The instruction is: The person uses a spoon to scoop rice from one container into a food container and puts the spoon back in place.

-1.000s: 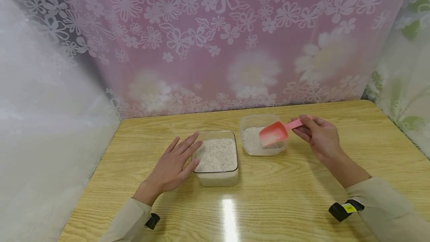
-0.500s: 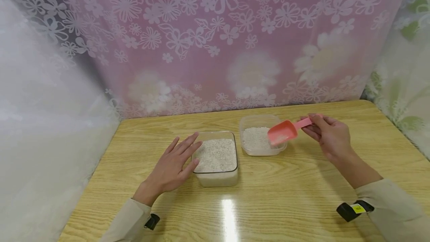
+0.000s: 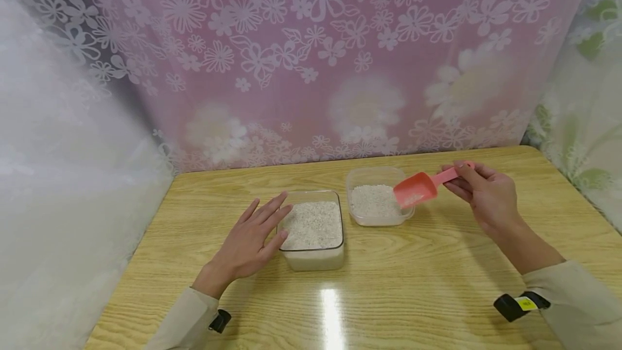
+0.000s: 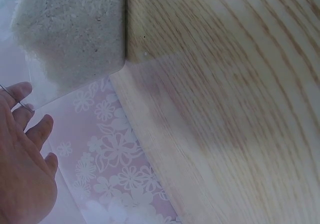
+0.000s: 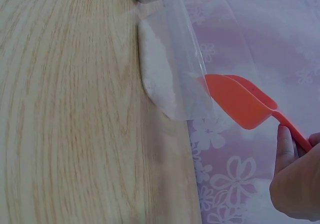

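My right hand (image 3: 493, 199) pinches the handle of a pink-red plastic scoop (image 3: 417, 189). The scoop is tilted over the right rim of a clear plastic tub (image 3: 381, 220), with a few rice grains left in its bowl. White rice (image 3: 371, 201) lies inside that tub. My left hand (image 3: 248, 239) rests with spread fingers at the left rim of a larger clear container (image 3: 315, 260), which is filled high with rice (image 3: 313, 224). In the left wrist view its fingertips (image 4: 22, 88) touch the container's rim. The right wrist view shows the scoop (image 5: 240, 101) from below.
Both containers stand side by side on a wood-grain table (image 3: 413, 285). Behind the table hangs a pink floral curtain (image 3: 311, 96). Pale sheets hang to the left (image 3: 73, 177) and right. A bright reflection lies near the table's front.
My right hand has drawn the scoop to the right and slightly up, from over the tub's middle to its right rim. Less rice shows in the scoop. The left hand stays put.
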The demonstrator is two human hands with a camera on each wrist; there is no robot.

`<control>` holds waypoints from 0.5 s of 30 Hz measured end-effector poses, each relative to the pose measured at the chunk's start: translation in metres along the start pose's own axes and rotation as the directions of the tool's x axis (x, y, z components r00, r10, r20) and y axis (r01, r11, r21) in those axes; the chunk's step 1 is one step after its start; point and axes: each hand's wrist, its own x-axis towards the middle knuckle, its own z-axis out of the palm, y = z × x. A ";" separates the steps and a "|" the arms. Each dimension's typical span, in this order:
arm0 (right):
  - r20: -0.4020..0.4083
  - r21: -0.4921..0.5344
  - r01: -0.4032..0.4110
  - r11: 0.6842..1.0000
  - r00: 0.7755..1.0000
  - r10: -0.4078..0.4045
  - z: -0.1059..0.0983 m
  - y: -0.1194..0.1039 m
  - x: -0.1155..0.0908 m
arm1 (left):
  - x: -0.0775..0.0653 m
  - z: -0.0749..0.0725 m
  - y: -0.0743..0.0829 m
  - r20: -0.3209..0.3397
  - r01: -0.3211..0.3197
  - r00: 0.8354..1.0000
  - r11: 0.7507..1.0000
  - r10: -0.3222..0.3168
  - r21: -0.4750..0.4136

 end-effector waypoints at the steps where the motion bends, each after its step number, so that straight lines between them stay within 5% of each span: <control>1: -0.004 -0.018 0.009 1.000 1.000 -0.009 0.000 -0.001 0.000 | 0.000 0.000 0.000 0.001 -0.001 1.000 1.000 0.001 -0.001; 15: 0.052 -0.123 0.095 0.988 0.995 -0.089 0.015 -0.010 -0.006 | 0.000 -0.001 0.001 -0.005 -0.002 1.000 1.000 0.002 -0.002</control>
